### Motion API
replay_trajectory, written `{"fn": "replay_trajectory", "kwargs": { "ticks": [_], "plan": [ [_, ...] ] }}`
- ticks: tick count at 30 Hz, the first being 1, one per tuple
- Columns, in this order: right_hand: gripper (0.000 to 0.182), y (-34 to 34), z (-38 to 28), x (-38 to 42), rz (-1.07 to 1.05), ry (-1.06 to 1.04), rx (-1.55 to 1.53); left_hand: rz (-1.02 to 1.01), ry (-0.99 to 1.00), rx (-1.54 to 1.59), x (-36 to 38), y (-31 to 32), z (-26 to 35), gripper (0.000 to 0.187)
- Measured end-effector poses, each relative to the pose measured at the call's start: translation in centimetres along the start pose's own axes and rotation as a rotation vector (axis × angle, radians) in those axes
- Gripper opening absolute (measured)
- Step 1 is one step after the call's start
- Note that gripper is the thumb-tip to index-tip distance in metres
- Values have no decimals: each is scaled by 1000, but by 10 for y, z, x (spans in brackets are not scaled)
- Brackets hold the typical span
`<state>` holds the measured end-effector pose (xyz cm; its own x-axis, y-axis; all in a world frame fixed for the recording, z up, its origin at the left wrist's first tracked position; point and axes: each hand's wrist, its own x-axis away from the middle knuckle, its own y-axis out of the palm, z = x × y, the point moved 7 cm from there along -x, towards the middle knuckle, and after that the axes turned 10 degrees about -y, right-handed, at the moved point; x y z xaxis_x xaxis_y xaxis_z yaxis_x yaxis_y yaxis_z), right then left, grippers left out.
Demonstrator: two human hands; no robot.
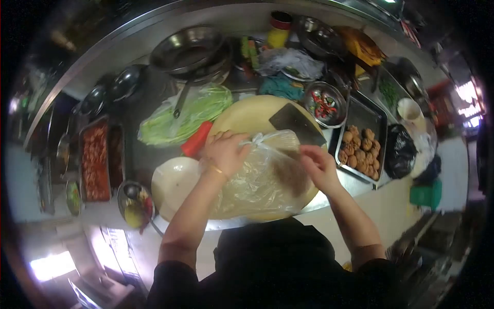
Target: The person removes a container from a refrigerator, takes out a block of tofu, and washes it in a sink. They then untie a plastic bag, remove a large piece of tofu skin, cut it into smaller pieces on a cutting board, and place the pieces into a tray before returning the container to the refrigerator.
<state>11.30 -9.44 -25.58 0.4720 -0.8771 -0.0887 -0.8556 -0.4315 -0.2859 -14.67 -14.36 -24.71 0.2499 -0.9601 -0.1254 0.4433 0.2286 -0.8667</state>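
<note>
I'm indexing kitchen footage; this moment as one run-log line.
clear plastic bag: over round board | left hand: at bag's left side | right hand: at bag's right side | grip: unclear | cleaver: on board

Pale floor (363, 206), bright openings (52, 266) both sides

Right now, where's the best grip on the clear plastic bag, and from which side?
I'd pinch the bunched plastic at the far edge of the clear plastic bag, coming from above on the left, where the left hand is. The film looks gathered there; the rest spreads wide and wrinkled over the round cutting board, likely harder to hold.
</note>
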Motion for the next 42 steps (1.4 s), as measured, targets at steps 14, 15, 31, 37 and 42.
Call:
{"fn": "replay_trajectory", "kwargs": {
  "ticks": [14, 15, 31, 37, 42],
  "plan": [
    [17, 91, -9, -49, 219, -93, 320, -344, -240, 956, -27, 77, -37, 11],
    [16, 94, -21, -51, 183, -144, 448, -367, -240, 1106, -25, 82, -41, 10],
    [9, 98, 5, -56, 246, -338, 359, -48, -42, 684, -3, 32, -15, 6],
    [5, 92, 12, -57, 187, -400, 193, 38, -18, 323, -9, 41, -6, 8],
    [6, 90, 5, -60, 172, -428, 125, 72, 42, 174, -10, 37, 3, 9]
  ]
}}
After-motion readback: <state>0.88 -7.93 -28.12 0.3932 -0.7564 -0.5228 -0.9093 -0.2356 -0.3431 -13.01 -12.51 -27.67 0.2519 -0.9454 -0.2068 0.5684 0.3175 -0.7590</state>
